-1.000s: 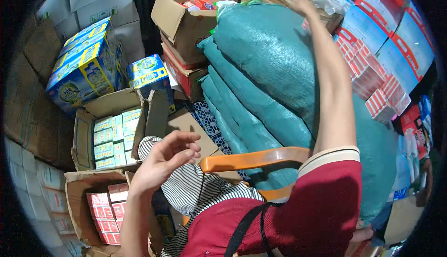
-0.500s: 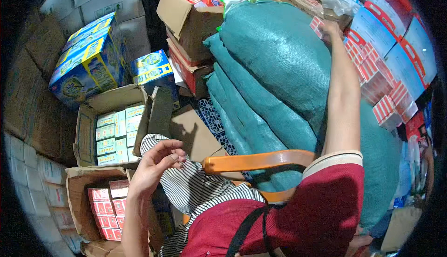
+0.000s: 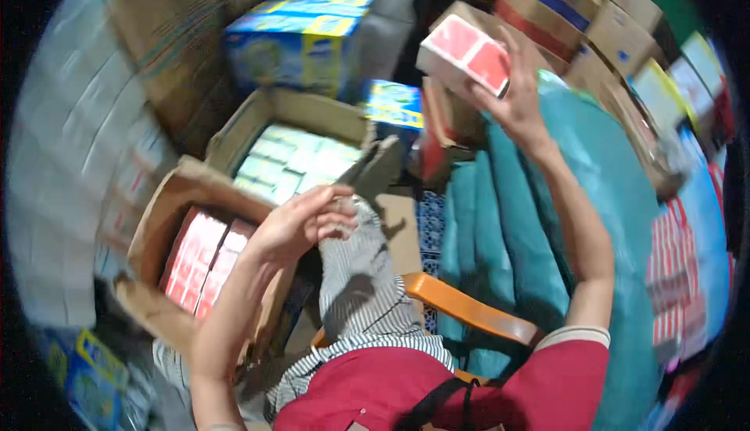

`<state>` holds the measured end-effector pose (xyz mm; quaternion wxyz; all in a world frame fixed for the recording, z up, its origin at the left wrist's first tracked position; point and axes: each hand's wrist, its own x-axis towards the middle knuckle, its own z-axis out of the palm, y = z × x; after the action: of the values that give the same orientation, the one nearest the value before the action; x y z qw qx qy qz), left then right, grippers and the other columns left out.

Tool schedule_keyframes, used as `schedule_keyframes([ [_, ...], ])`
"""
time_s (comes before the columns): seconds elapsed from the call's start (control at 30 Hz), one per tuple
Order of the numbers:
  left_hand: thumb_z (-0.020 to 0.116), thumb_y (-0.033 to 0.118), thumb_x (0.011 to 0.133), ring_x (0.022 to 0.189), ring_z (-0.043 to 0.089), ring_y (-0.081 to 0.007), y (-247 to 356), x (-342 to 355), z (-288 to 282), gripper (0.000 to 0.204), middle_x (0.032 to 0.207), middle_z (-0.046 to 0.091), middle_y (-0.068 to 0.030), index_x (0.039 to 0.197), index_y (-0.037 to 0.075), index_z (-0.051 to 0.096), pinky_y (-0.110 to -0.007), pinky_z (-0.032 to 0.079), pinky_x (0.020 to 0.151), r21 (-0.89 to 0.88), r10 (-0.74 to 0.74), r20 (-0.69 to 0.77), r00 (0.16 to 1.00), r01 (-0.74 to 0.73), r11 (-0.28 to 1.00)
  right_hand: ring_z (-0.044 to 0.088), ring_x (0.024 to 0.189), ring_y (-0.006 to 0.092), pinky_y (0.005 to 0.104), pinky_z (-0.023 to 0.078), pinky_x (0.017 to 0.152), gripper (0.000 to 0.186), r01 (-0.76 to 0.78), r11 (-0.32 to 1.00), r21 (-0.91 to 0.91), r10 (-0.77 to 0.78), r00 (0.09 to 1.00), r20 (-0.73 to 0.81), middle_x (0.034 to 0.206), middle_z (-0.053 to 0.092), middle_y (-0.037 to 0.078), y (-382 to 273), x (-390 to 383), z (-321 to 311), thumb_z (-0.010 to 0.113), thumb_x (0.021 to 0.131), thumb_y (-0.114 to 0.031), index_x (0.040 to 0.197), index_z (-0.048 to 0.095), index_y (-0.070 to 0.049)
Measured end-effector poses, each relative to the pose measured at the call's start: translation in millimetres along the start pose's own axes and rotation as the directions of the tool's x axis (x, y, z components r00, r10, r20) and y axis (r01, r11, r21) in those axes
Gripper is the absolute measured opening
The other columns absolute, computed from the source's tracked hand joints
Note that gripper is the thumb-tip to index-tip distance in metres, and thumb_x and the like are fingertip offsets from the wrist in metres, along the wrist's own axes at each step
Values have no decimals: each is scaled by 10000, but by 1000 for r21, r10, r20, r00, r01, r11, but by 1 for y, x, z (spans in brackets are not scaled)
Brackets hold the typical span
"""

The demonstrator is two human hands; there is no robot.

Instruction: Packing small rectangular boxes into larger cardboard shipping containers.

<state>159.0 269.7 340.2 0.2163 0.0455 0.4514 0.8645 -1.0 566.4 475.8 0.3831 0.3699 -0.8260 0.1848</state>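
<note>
My right hand point(image 3: 519, 111) is raised at the upper right, gripping a small red-and-white carton pack point(image 3: 467, 50) by its side. The pack is tilted, with two red panels facing up. Above my striped trousers, my left hand point(image 3: 301, 219) hangs with loosely curled fingers slightly apart; I see nothing in them. Just left of that hand is an open brown cardboard box point(image 3: 160, 232) with rows of red-and-white packs point(image 3: 195, 255). Behind it stands another open cardboard box point(image 3: 262, 107) filled with pale green packs point(image 3: 293, 158).
Teal woven sacks point(image 3: 617, 197) are stacked to my right. Beyond them stand striped red-and-white packs point(image 3: 672, 267). An orange chair arm point(image 3: 469, 310) is close to my body. Blue-yellow cartons point(image 3: 293, 40) stand at the back, and white cartons point(image 3: 70, 165) line the left.
My right hand has moved left from the striped packs beyond the sacks, bringing the pack over in front of me. The view has swung left. My left hand stays raised and loosely curled.
</note>
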Motion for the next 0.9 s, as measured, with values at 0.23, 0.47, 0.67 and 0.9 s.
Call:
schedule_keyframes([
  [0.23,493,524,850,1036,546,-222,34,-76,-66,635,1167,529,-136,1309,116,330,-375,466,850,-159,278,-255,926,-323,933,434,1105,365,443,358,957,940,378,817,435,-402,915,-40,1205,433,199,-180,7,121,796,579,-175,1347,276,-24],
  [0.47,612,348,819,1168,460,-246,29,-168,-115,647,1278,463,-113,1344,98,326,-414,415,953,-149,408,-178,895,-435,888,397,1172,324,528,218,1048,571,615,645,454,-580,780,-235,1246,432,124,-282,-40,195,706,707,-211,1195,414,-160],
  [0.67,694,53,701,1171,452,-186,3,-191,-142,771,1280,453,-73,1358,92,292,-344,424,949,159,513,-380,769,-492,856,347,1211,343,496,222,1049,794,419,596,685,-505,859,-85,1274,378,144,-318,-57,205,762,640,-185,1293,318,-102],
  [0.9,746,-35,582,1133,452,-114,9,-213,-143,758,1215,466,-6,1244,91,400,-262,368,974,433,677,-268,685,-542,720,381,1210,311,366,306,1011,806,-30,559,829,-408,860,306,1303,361,167,-321,-28,201,714,629,-46,1316,294,-21],
])
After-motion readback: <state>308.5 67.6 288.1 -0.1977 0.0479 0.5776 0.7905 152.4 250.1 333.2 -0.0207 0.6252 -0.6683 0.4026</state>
